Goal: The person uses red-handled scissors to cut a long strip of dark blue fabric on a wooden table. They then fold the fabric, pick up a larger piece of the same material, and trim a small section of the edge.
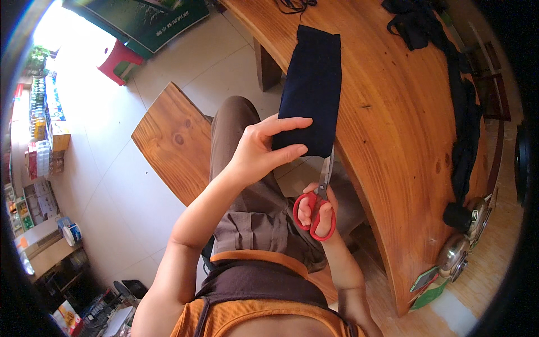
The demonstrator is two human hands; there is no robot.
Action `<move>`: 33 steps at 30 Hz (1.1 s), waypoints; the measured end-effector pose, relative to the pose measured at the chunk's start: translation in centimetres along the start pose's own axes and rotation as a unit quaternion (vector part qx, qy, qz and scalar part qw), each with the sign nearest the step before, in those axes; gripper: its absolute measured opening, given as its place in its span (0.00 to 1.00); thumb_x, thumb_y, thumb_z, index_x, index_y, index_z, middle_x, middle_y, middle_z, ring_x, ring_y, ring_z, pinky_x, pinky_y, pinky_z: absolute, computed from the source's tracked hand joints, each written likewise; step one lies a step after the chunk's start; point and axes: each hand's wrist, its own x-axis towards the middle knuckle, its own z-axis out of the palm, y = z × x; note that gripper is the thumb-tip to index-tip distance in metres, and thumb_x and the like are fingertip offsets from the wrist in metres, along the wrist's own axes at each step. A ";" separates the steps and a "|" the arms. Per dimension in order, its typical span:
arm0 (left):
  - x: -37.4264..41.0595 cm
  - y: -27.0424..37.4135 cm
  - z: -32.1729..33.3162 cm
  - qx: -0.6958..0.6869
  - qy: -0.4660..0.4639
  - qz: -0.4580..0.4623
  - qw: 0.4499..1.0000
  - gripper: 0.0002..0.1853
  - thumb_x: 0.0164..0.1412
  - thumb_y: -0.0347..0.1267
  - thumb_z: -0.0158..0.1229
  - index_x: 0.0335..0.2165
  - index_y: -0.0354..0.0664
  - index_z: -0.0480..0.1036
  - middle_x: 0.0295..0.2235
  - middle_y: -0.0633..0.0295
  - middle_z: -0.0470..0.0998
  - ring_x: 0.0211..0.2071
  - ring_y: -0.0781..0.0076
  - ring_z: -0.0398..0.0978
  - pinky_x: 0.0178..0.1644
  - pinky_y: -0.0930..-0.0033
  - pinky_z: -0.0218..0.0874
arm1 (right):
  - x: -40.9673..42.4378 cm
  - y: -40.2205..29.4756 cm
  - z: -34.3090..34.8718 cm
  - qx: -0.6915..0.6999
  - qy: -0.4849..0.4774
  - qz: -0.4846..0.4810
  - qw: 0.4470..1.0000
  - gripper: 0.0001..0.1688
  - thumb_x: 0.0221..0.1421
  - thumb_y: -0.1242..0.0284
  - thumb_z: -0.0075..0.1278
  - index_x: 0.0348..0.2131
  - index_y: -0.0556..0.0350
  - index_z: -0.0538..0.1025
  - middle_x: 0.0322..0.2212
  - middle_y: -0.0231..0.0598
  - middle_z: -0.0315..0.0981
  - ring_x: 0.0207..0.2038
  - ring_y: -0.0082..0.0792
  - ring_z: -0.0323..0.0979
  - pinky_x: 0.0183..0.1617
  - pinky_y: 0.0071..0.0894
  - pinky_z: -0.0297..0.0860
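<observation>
A dark navy piece of fabric [313, 84] lies partly on the wooden table, its near end jutting over the edge. My left hand [269, 145] grips that near end from the left, with thumb and index finger on top and the other fingers hidden beneath. In my right hand [324, 210] is a pair of scissors with red handles [313, 219], my fingers through the loops. Their metal blades [326, 170] point up toward the fabric's near right corner. The blades look nearly closed, and the fabric hides whether their tips pass under it.
The wooden table [391, 126] curves along my right. Dark fabric pieces [463, 139] lie along its far side, and dark strips [294, 5] at the top. Metal pots [452, 255] and a phone [424, 279] are near its lower right. A wooden bench [172, 143] and red stool [122, 63] stand left.
</observation>
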 end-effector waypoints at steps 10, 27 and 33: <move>0.2 0.6 0.1 0.056 -0.003 -0.075 0.996 0.17 0.53 0.15 0.50 0.42 0.34 0.75 0.33 0.69 0.76 0.32 0.88 0.68 0.34 0.86 0.57 | 0.2 -0.4 -0.3 -0.017 -0.033 0.005 0.999 0.43 0.53 0.40 0.45 0.47 0.61 0.60 0.20 0.30 0.61 0.21 0.19 0.59 0.24 0.18 0.57; 0.3 -0.9 0.7 -0.033 0.051 -0.097 0.993 0.16 0.51 0.17 0.57 0.42 0.32 0.74 0.39 0.64 0.76 0.39 0.83 0.71 0.45 0.81 0.61 | 1.3 0.1 -0.1 0.045 -0.091 -0.004 0.995 0.46 0.52 0.36 0.40 0.51 0.58 0.56 0.28 0.35 0.62 0.28 0.25 0.62 0.33 0.22 0.61; 0.2 -0.3 1.0 -0.065 0.022 -0.080 0.994 0.21 0.46 0.16 0.61 0.43 0.32 0.73 0.42 0.62 0.75 0.42 0.80 0.71 0.50 0.78 0.61 | 2.1 -0.7 -0.1 0.025 -0.108 0.007 0.994 0.47 0.49 0.34 0.41 0.51 0.54 0.56 0.28 0.34 0.62 0.29 0.24 0.61 0.33 0.22 0.60</move>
